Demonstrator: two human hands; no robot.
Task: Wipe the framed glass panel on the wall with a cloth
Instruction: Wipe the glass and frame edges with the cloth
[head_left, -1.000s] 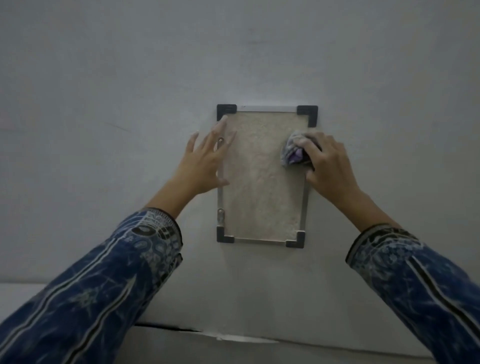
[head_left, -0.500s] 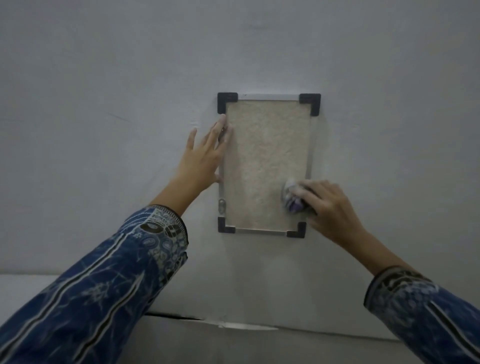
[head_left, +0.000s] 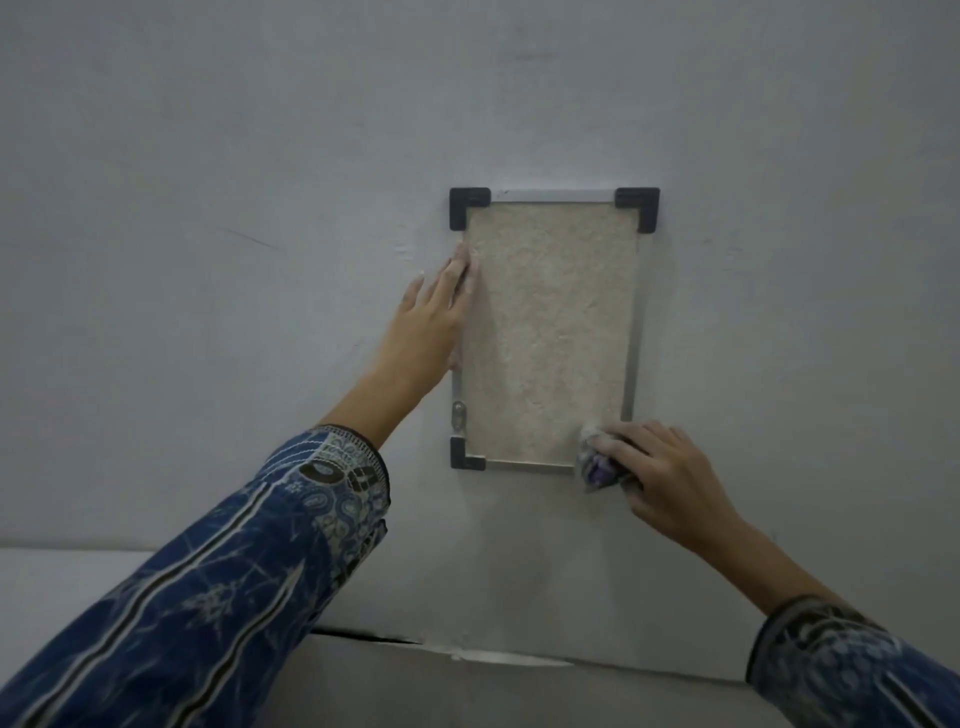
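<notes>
**Cloth reaches the panel's bottom right corner**

My right hand (head_left: 670, 478), fingers curled round a bunched purple-and-white cloth (head_left: 597, 467), presses it over the lower right corner of the framed glass panel (head_left: 550, 332). A second ago the same wad sat high on the right side, near the top corner. It has since run down the right edge and now covers the corner cap there.

My left hand (head_left: 426, 322) has kept its post: fingers straight and holding nothing, laid flat along the left rail below the black corner cap (head_left: 469, 205), steadying the frame.

I judge that one downward stroke is finished. The right strip has been covered, while the middle and left of the glass may still want passes, so the next stroke would likely begin back at the top.

The panel hangs upright on a plain pale wall (head_left: 260, 156), its pane mottled beige inside a thin metal frame, with a small metal clip (head_left: 459, 413) on the left rail. Below, a pale ledge (head_left: 467, 691) with a cracked edge crosses the dimly lit scene.
</notes>
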